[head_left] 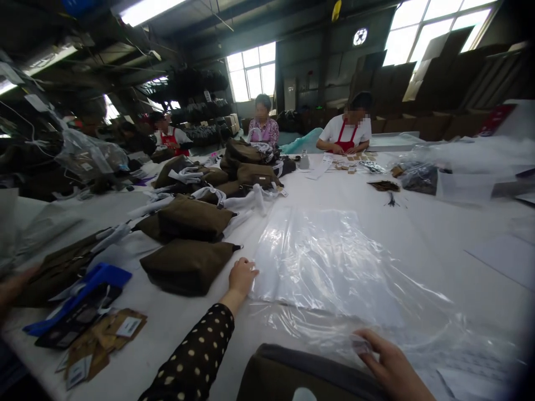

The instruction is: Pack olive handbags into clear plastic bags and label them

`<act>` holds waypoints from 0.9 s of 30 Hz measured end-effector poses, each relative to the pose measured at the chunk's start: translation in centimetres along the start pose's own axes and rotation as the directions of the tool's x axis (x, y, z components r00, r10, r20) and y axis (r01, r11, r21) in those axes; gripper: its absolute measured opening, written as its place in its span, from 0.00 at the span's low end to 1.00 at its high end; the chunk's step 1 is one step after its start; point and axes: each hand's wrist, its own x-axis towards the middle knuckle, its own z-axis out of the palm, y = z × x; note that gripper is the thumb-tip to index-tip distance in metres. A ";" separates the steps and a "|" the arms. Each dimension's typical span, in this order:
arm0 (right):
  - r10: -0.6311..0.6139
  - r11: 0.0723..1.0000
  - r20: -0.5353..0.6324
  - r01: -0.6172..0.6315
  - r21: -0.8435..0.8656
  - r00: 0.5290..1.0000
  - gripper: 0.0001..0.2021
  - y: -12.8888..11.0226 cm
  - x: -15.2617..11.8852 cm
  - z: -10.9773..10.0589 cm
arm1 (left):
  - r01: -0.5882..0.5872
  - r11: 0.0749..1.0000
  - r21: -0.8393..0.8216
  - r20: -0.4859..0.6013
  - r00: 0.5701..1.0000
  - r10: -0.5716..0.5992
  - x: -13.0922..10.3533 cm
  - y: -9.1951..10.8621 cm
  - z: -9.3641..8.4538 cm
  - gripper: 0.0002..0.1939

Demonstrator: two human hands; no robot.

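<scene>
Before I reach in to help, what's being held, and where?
The clear plastic, by its near edge, in the right hand; the left hand is at its left edge.

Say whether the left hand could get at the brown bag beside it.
Likely yes: the bag lies close beside the left hand, with nothing visible between them, though that hand is at the plastic.
</scene>
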 end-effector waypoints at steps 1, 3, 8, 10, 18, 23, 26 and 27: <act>0.016 1.000 -0.005 -0.016 0.012 1.000 0.14 0.3 0.0 0.2 | -0.013 1.000 -0.015 0.001 1.000 0.013 -0.3 0.1 0.2 0.06; 0.044 0.998 -0.020 -0.043 0.036 0.999 0.14 1.1 -0.1 0.5 | -0.022 0.998 -0.060 0.004 1.000 0.022 -0.6 0.4 0.5 0.04; 0.077 0.993 -0.016 -0.075 0.095 0.997 0.15 2.2 -0.1 1.3 | 0.044 0.964 -0.262 0.014 0.999 -0.042 -0.1 1.8 0.9 0.07; 0.078 0.989 0.005 -0.078 0.123 0.997 0.15 2.2 0.0 1.3 | 0.130 0.922 -0.364 0.051 0.992 -0.119 0.6 2.2 1.0 0.11; 0.124 0.970 -0.053 -0.110 0.216 0.991 0.16 1.8 -0.1 1.4 | 0.322 0.727 -0.607 0.182 0.946 -0.267 1.6 0.9 -0.1 0.18; 0.127 0.972 -0.023 -0.120 0.201 0.992 0.17 2.6 0.2 1.7 | 0.257 0.734 -0.628 0.096 0.962 -0.255 1.2 0.7 0.2 0.17; 0.125 0.970 -0.039 -0.114 0.213 0.991 0.17 2.7 0.2 1.7 | 0.239 0.753 -0.613 0.097 0.969 -0.228 1.0 0.7 0.4 0.19; 0.130 0.969 -0.055 -0.115 0.219 0.990 0.16 2.6 0.1 1.7 | 0.233 0.766 -0.599 0.097 0.971 -0.220 1.0 0.6 0.4 0.20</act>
